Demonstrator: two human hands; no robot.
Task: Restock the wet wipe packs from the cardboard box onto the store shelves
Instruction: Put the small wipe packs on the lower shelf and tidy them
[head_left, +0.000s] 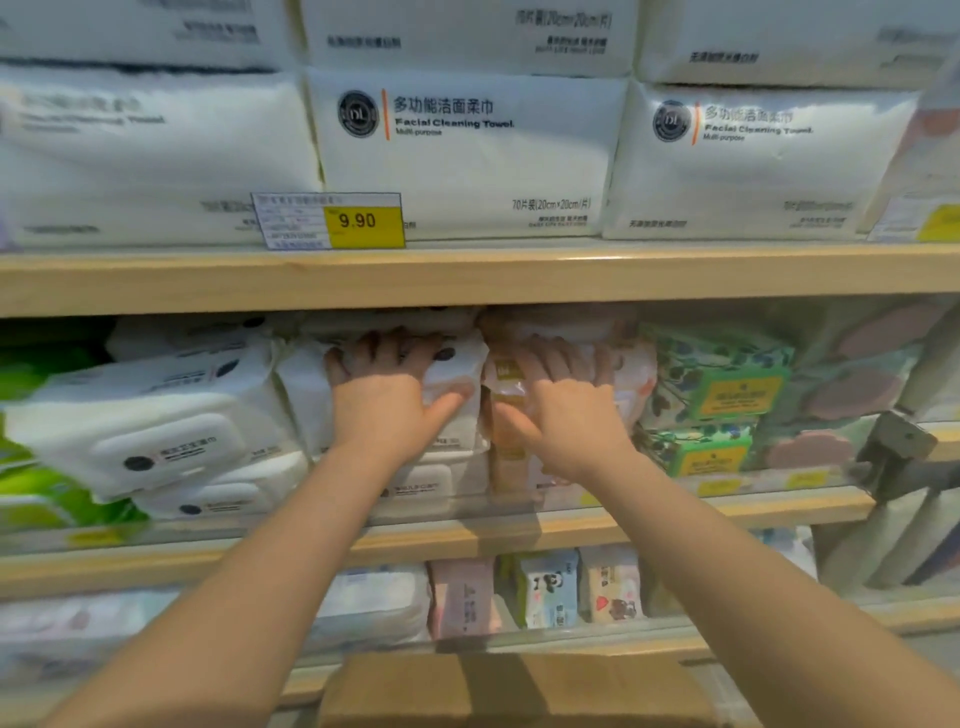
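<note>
Head camera is looking into wooden store shelves, where a person is reaching both bare arms to the middle shelf (519, 525). The left hand (384, 395) is lying flat, its grip spread wide, fingers pressing on a white wet wipe pack (457, 374) sitting at the top of a stack of similar white packs. The right hand (566, 410) is resting just beside it, its grip also spread, palm on a pink and orange wipe pack (509, 384) that is standing against the white stack. Green floral packs (722, 379) are sitting to the right of that. On the shelf above, large facial towel packs (467, 150) are lining up behind a yellow 9.90 price tag (363, 222). A cardboard box (514, 691) is showing at the bottom edge, below the arms.
</note>
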